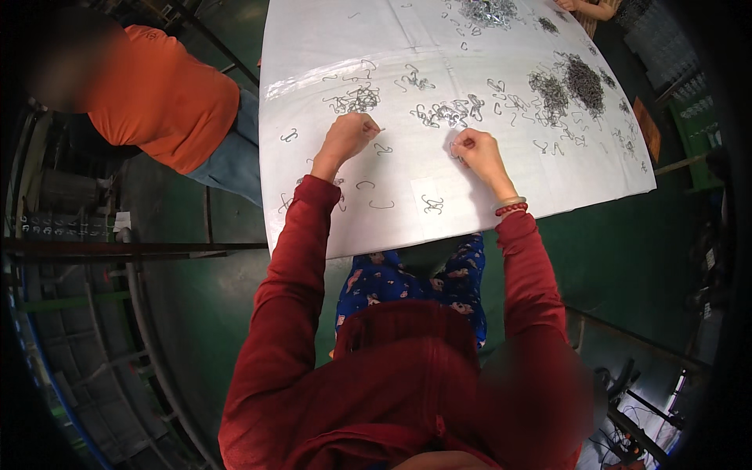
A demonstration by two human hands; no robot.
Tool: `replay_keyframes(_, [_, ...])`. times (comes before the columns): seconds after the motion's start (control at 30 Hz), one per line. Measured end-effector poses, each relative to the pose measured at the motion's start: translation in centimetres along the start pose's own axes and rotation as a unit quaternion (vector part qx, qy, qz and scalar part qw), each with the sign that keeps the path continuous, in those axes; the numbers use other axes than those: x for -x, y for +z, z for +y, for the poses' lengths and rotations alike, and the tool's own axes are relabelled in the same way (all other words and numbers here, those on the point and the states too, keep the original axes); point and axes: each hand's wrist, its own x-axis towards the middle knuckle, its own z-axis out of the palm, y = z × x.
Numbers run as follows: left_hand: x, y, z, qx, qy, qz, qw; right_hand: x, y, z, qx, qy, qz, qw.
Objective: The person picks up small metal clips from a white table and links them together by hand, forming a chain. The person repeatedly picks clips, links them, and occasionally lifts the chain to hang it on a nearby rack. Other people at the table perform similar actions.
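My left hand (350,139) is closed in a pinch, and the tip of a thin wire hook sticks out from its fingertips. Just beyond it lies a loose pile of S-shaped metal hooks (358,99). To the right, my right hand (478,153) is also pinched closed above the table; what its fingertips hold is too small to make out. A shinier heap of hooks (448,114) lies just past that hand. Between my hands rests a single bent hook (381,149). Nearer me are a C-shaped hook (381,205) and a small tangled cluster (432,204).
The white-covered table (486,200) has its near edge in front of my legs. Dark hook heaps (583,86) spread at the right, and a silvery pile (487,12) lies at the far side. A person in orange (168,98) is at the left; another person's hand (570,5) shows at the far right.
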Motion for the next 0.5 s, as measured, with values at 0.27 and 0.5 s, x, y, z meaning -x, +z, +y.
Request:
replay_keyframes(0.27, [3.3, 0.2, 3.1, 0.13, 0.022, 0.022, 0.991, -0.2, -1.6, 1.2, -0.202, 0.086, 0.012, 0.976])
replay_keyframes(0.5, [5.9, 2.7, 6.4, 0.301, -0.006, -0.018, 0.954, 3.7, -1.7, 2.3, 0.143, 0.009, 0.037, 0.989])
